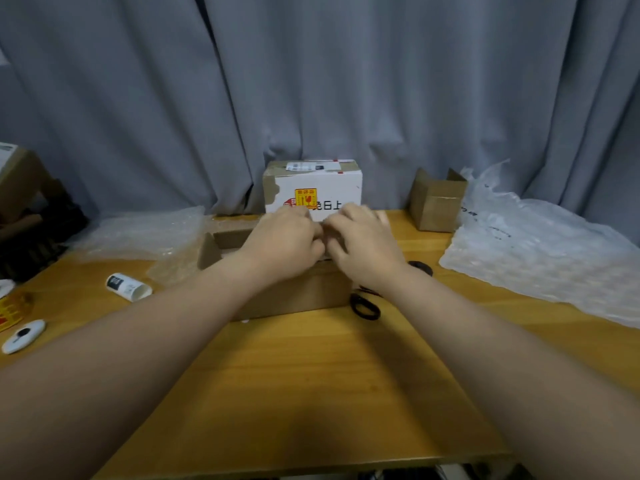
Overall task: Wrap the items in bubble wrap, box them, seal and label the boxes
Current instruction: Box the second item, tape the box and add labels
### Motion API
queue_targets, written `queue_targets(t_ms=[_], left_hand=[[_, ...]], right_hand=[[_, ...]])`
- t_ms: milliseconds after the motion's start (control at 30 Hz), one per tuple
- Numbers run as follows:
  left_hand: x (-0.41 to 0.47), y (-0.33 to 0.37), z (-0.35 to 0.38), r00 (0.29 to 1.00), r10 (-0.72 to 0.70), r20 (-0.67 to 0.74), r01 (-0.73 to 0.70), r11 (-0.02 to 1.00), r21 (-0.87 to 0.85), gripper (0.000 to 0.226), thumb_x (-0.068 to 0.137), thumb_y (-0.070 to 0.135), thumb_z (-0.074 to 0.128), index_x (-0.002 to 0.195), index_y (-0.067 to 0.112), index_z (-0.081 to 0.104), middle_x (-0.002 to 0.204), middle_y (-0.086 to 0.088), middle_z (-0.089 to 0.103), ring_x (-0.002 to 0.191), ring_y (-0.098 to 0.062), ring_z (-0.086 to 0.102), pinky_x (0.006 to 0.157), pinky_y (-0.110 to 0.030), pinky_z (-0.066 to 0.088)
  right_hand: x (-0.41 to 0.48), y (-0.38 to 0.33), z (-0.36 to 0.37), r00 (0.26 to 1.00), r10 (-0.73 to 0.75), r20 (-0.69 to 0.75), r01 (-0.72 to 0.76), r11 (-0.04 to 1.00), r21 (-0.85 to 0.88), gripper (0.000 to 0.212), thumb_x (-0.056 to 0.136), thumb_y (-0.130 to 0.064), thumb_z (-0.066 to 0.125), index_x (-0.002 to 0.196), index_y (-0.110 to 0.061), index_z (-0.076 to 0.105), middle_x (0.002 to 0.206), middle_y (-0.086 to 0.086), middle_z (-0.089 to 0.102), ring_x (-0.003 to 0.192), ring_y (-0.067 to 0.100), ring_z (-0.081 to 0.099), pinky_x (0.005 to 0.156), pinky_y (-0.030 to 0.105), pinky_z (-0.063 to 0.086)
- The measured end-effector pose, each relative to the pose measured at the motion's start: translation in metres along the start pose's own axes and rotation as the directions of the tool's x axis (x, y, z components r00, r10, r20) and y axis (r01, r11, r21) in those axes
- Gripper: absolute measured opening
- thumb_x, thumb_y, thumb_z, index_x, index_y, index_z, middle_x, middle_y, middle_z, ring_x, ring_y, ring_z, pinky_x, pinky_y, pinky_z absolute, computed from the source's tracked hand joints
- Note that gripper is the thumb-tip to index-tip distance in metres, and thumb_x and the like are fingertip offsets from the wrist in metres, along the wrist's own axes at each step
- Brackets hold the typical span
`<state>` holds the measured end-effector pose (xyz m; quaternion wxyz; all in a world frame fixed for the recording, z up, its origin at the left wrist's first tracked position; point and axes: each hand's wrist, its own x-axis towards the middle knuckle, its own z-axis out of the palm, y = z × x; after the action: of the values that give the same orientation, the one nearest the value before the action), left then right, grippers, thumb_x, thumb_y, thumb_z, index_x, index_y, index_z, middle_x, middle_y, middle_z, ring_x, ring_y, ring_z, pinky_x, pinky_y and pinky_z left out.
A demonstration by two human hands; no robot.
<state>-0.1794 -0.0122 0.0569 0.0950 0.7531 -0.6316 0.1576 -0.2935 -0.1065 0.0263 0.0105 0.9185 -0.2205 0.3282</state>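
Brown box (294, 296): it stands open in the middle of the table (311, 375), with the left flap up. I judge it is the one being packed now.
Left hand (287, 240): it is over the opening, fingers curled down, knuckles against the other hand.
Right hand (363, 240): it is in the same pose, so the two hands are together. I cannot tell what they clamp, because their backs hide it.
Item: not visible. It is probably under the hands inside the box, but this is only a guess.
Risk, packing: if the bundle is pressed in by force, its wrap may come loose or it may sit crooked. Then the flaps will not close flat for the tape.
Risk, scissors (363, 306): they lie just beside the right wall of the box, under the right wrist. An arm drawing back could catch them and drag them across the table.
Risk, sliding: the box looks light. A push away from the person could move it into the white box (329, 188) close behind.
White box: it is closed, with a yellow sticker on the front and a label on top. It seems finished.
Wrap (145, 233): one sheet lies by the left flap and could be trapped under it when the flap closes. A larger sheet lies well apart on the right.
Roll (128, 287): it is white and lies on its side at the left. A bump to the table may make it roll.
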Motion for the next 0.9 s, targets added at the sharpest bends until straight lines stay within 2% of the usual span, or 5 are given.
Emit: queue_targets(t_ms=[200,467,700,800,900], left_hand=[[0.042,0.054,0.011,0.992,0.075,-0.098,-0.090,0.984,-0.157,0.031,0.093,0.028,0.044,0.114,0.021,0.067,0.115,-0.004,0.056,0.109,-0.022,0.049,0.093,-0.039,0.042],[0.127,0.135,0.059,0.992,0.125,0.005,-0.121,0.965,-0.235,0.029,0.093,0.026,0.045,0.108,0.019,0.069,0.110,-0.006,0.058,0.104,-0.025,0.053,0.089,-0.040,0.046],[0.165,0.172,0.093,0.986,0.157,0.054,-0.133,0.943,-0.304,0.026,0.092,0.021,0.047,0.102,0.016,0.071,0.107,-0.005,0.060,0.097,-0.024,0.057,0.084,-0.038,0.048],[0.164,0.172,0.103,0.981,0.170,0.093,-0.134,0.941,-0.312,0.026,0.092,0.022,0.047,0.101,0.016,0.071,0.107,-0.005,0.061,0.099,-0.024,0.056,0.085,-0.036,0.047],[0.165,0.165,0.107,0.983,0.156,0.092,-0.114,0.927,-0.358,0.025,0.093,0.022,0.047,0.097,0.015,0.071,0.103,-0.003,0.063,0.093,-0.020,0.057,0.082,-0.038,0.048]], right_hand=[[-0.033,0.092,-0.027,0.969,0.240,-0.050,-0.244,0.967,-0.080,0.031,0.089,-0.022,0.053,0.119,-0.017,0.059,0.118,0.004,0.050,0.114,0.026,0.045,0.094,0.038,0.029],[-0.079,0.242,-0.054,0.778,0.628,0.024,-0.587,0.739,-0.330,0.041,0.091,-0.026,0.053,0.130,-0.016,0.049,0.131,0.009,0.040,0.121,0.030,0.037,0.099,0.039,0.029],[-0.080,0.316,-0.035,0.627,0.751,0.205,-0.749,0.654,-0.108,0.069,0.092,-0.031,0.058,0.150,-0.016,0.022,0.159,0.008,0.009,0.142,0.034,0.015,0.111,0.044,0.026],[-0.082,0.331,-0.018,0.603,0.771,0.206,-0.755,0.635,-0.166,0.050,0.091,-0.016,0.054,0.138,-0.007,0.038,0.140,0.019,0.042,0.126,0.037,0.040,0.096,0.038,0.039],[-0.084,0.334,-0.011,0.629,0.777,-0.041,-0.775,0.621,-0.116,0.004,0.090,-0.005,0.050,0.091,-0.003,0.053,0.094,0.020,0.060,0.094,0.039,0.057,0.066,0.034,0.039]])
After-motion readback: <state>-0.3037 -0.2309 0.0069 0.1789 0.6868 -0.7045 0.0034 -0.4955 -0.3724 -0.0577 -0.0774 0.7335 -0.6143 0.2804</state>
